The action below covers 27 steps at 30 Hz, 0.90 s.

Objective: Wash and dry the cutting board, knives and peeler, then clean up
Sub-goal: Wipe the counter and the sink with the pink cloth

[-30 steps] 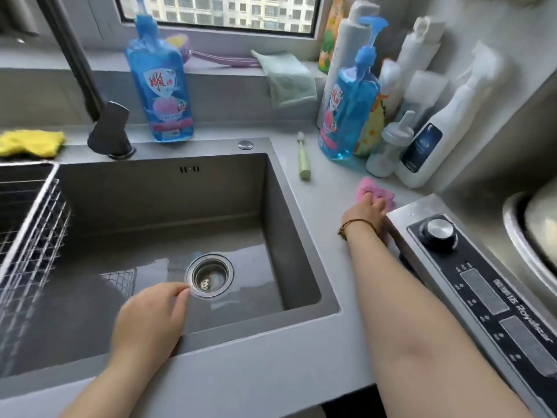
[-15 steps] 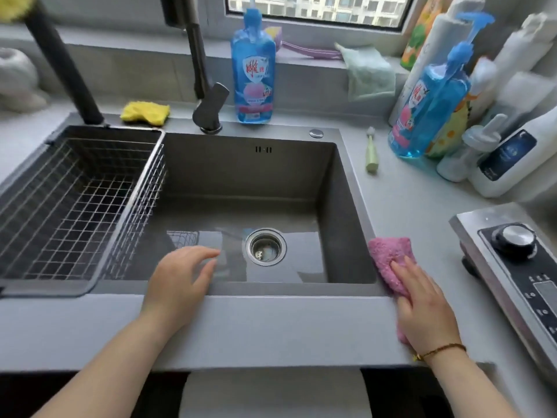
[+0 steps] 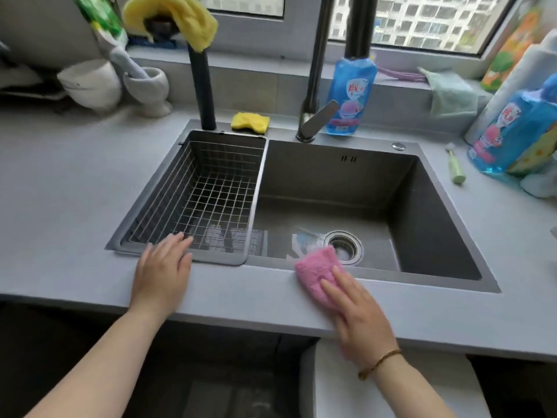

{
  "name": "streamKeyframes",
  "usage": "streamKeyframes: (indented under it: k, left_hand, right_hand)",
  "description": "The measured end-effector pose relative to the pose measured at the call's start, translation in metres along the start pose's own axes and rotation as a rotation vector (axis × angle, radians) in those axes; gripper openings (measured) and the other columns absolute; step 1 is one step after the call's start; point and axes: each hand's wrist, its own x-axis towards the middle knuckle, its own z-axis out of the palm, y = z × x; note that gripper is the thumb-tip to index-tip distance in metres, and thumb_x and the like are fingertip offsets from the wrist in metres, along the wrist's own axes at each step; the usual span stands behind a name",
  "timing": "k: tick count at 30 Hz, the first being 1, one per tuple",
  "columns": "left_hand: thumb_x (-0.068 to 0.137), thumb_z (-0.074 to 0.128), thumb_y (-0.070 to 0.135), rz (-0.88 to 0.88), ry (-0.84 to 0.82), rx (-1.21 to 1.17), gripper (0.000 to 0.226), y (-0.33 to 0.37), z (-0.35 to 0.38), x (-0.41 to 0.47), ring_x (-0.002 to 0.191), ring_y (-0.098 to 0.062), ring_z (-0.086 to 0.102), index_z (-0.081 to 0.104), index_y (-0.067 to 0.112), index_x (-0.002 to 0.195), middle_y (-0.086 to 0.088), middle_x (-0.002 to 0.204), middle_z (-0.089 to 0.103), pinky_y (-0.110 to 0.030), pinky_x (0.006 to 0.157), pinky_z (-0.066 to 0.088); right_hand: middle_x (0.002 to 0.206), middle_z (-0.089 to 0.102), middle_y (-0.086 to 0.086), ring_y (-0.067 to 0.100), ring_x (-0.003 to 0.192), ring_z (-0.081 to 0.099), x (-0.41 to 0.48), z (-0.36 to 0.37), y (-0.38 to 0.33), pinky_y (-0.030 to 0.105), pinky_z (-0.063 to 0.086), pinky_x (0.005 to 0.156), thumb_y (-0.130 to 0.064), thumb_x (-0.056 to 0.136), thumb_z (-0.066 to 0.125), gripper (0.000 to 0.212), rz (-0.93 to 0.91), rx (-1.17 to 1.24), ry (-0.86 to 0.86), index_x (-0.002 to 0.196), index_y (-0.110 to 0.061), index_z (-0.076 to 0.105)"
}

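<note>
Head-camera view, looking down at a grey kitchen counter (image 3: pixel 75 206) with a dark sink (image 3: pixel 437 236) set into it. Both hands, 2 in all, lie on the counter's front strip. The left hand (image 3: pixel 162 273) rests flat with fingers straight and slightly spread, holding nothing, its fingertips at the near rim of a wire basket (image 3: pixel 257 200) in the sink's left part. The right hand (image 3: pixel 358 315) presses a pink cloth (image 3: pixel 316 273) down with straight fingers. The cloth's far end reaches over the sink's front edge, near the drain (image 3: pixel 345 247). Behind the sink are a faucet (image 3: pixel 313 116), a yellow sponge (image 3: pixel 250 122) and a blue detergent bottle (image 3: pixel 349 98).
</note>
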Motion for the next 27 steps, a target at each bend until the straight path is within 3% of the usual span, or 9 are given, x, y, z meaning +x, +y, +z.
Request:
streamKeyframes:
  k: [2,6,10,12,15,21,23,25,27]
  left_hand:
    - [0.098,0.034,0.016,-0.004,0.031,0.013,0.039,-0.026,-0.016,0.005,0.139,-0.019,0.027,0.044,0.009,0.135,-0.006,0.145,0.039,-0.033,0.115,0.006]
    - [0.099,0.031,0.018,-0.047,-0.005,0.08,0.041,-0.073,-0.033,0.007,0.14,-0.017,0.023,0.04,0.011,0.138,-0.004,0.148,0.034,-0.033,0.115,0.004]
    - [0.101,0.018,0.026,-0.022,-0.044,0.112,0.045,-0.095,-0.032,0.008,0.142,-0.012,0.017,0.034,0.016,0.141,0.002,0.152,0.026,-0.031,0.115,0.001]
    - [0.096,0.01,0.033,-0.018,-0.04,0.116,0.054,-0.093,-0.03,0.009,0.142,-0.012,0.017,0.035,0.017,0.141,0.002,0.151,0.027,-0.031,0.115,0.0]
    - [0.082,0.004,0.037,-0.027,-0.058,0.095,0.069,-0.098,-0.032,0.011,0.142,-0.012,0.016,0.037,0.017,0.14,0.004,0.15,0.029,-0.03,0.114,-0.001]
    - [0.08,0.004,0.037,-0.021,-0.065,0.09,0.071,-0.099,-0.033,0.012,0.143,-0.013,0.014,0.038,0.019,0.139,0.005,0.15,0.03,-0.032,0.114,0.0]
    - [0.08,0.004,0.037,-0.014,-0.071,0.086,0.071,-0.1,-0.033,0.011,0.143,-0.014,0.014,0.038,0.019,0.139,0.004,0.15,0.03,-0.032,0.115,0.0]
    - [0.08,0.004,0.038,-0.014,-0.071,0.085,0.071,-0.099,-0.033,0.011,0.143,-0.014,0.015,0.039,0.019,0.139,0.004,0.15,0.031,-0.032,0.115,0.001]
    - [0.08,0.004,0.037,-0.015,-0.062,0.082,0.071,-0.1,-0.032,0.011,0.142,-0.014,0.016,0.039,0.018,0.139,0.003,0.149,0.032,-0.032,0.115,0.001]
  right_hand:
    - [0.112,0.063,0.026,0.033,0.106,0.054,-0.005,-0.005,0.004,0.032,0.034,0.089,-0.014,0.067,0.033,0.05,0.179,-0.069,0.064,0.112,-0.01,0.055]
    - [0.104,0.065,0.028,0.044,0.086,0.066,0.005,0.007,-0.033,0.04,0.054,0.071,-0.01,0.066,0.03,0.052,0.455,-0.123,0.07,0.1,0.002,0.066]
    - [0.107,0.068,0.016,0.033,0.094,0.067,0.025,0.044,-0.13,0.035,0.045,0.088,0.0,0.053,0.06,0.06,0.185,-0.077,0.109,0.111,-0.013,0.048]
    - [0.105,0.07,0.009,0.026,0.096,0.067,0.035,0.057,-0.178,0.033,0.055,0.076,-0.005,0.033,0.082,0.079,0.082,-0.013,-0.007,0.107,-0.019,0.059]
    - [0.103,0.071,0.002,0.02,0.097,0.068,0.058,0.064,-0.221,0.033,0.056,0.075,-0.024,0.027,0.089,0.069,-0.058,-0.02,-0.092,0.095,-0.021,0.074]
    - [0.105,0.07,0.003,0.021,0.092,0.069,0.063,0.047,-0.166,0.03,0.055,0.073,-0.021,0.038,0.085,0.058,-0.136,0.039,-0.161,0.095,-0.02,0.072]
    - [0.104,0.069,0.013,0.029,0.086,0.069,0.053,0.036,-0.126,0.038,0.056,0.065,-0.019,0.062,0.061,0.034,-0.018,0.026,-0.149,0.094,-0.011,0.072]
    - [0.11,0.065,0.021,0.036,0.088,0.067,0.044,0.022,-0.086,0.04,0.055,0.066,-0.016,0.069,0.037,0.046,0.218,0.035,-0.121,0.098,-0.003,0.071]
    - [0.134,0.049,0.021,0.037,0.114,0.054,0.042,0.008,-0.066,0.035,0.045,0.093,-0.008,0.078,0.034,0.049,0.458,-0.031,-0.055,0.12,-0.004,0.059]
